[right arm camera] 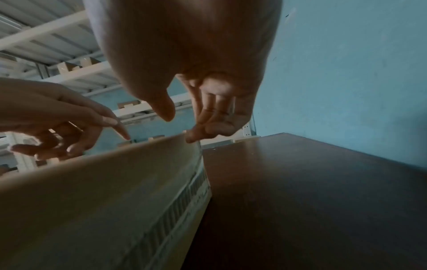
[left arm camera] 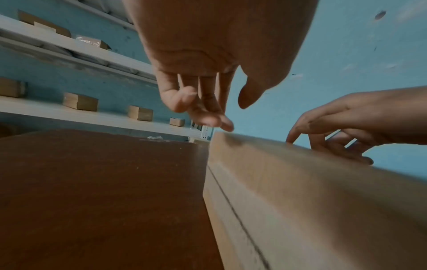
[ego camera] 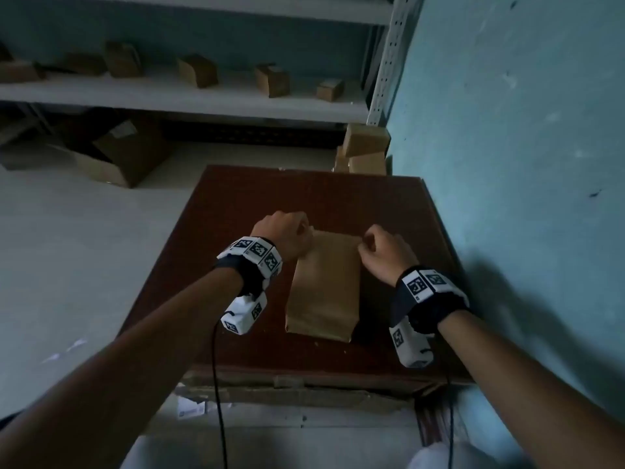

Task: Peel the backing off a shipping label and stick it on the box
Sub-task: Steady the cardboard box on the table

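1. The left hand point(ego camera: 289, 233) hangs over the far left corner of the box point(ego camera: 324, 282), fingers loosely bent and pointing down, holding nothing; its fingertips point(left arm camera: 221, 122) sit at or just above the box's top edge, and contact cannot be told.
2. The right hand point(ego camera: 382, 255) is at the far right corner, fingers loosely curled with nothing between them; one fingertip point(right arm camera: 190, 139) touches the box's top edge.
3. The box is plain brown cardboard, lying flat in the middle of a dark red-brown table point(ego camera: 236, 204), its long side running near to far between the two hands.
4. A white label point(right arm camera: 184, 204) with barcode stripes lies along the box's right side face, below the right hand.
5. Just right of the table stands a blue wall point(ego camera: 524, 130).
6. Beyond the table, grey shelves point(ego camera: 169, 96) carry small cardboard boxes point(ego camera: 272, 79), and an open carton point(ego camera: 125, 157) lies on the floor at far left.
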### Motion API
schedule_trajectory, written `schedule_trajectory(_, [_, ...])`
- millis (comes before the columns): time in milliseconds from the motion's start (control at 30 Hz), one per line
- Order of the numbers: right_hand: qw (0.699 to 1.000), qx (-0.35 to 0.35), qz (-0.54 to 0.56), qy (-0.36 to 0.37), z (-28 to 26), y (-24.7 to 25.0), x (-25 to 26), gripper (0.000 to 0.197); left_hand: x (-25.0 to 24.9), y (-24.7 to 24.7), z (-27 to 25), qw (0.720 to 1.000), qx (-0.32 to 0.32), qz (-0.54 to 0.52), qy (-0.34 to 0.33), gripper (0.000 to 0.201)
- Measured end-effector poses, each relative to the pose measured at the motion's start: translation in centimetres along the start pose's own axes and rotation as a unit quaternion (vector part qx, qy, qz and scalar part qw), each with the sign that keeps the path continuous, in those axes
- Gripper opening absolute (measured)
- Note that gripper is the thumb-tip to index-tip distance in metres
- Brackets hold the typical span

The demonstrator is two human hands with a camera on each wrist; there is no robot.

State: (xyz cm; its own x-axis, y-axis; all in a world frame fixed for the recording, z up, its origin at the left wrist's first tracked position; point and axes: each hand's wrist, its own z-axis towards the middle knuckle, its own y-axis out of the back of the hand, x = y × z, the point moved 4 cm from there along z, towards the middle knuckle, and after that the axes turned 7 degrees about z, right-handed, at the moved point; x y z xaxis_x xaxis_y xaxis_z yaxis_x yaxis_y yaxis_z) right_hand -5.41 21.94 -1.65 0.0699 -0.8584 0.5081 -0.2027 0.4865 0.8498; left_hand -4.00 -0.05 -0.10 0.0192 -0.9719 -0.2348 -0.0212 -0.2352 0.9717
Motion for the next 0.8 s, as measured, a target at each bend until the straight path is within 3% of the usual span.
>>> schedule_trajectory(300, [0.997,-0.058,0.049,0.022,-0.3,-2.5,-0.7,0.034,0.5,-4.5,-0.5,0.999,-0.042,-0.023,-0.009,0.037])
schedule_trajectory(500, [0.992,-0.051,0.118,0.013,-2.5,-3.1,-0.6,0.046,0.3,-4.6,-1.2,0.997,-0.048,-0.063,0.015,0.037])
schedule_trajectory(633, [0.988,-0.025,0.155,-0.004,-4.8,-4.2,-0.9,0.049,0.0,-4.3,-2.5,0.992,-0.042,-0.102,0.065,0.045])
schedule_trajectory(800, [0.988,-0.043,0.150,-0.015,-6.7,-4.2,-0.6,0.049,-0.3,-3.6,-5.2,0.990,-0.038,-0.109,0.076,0.035])
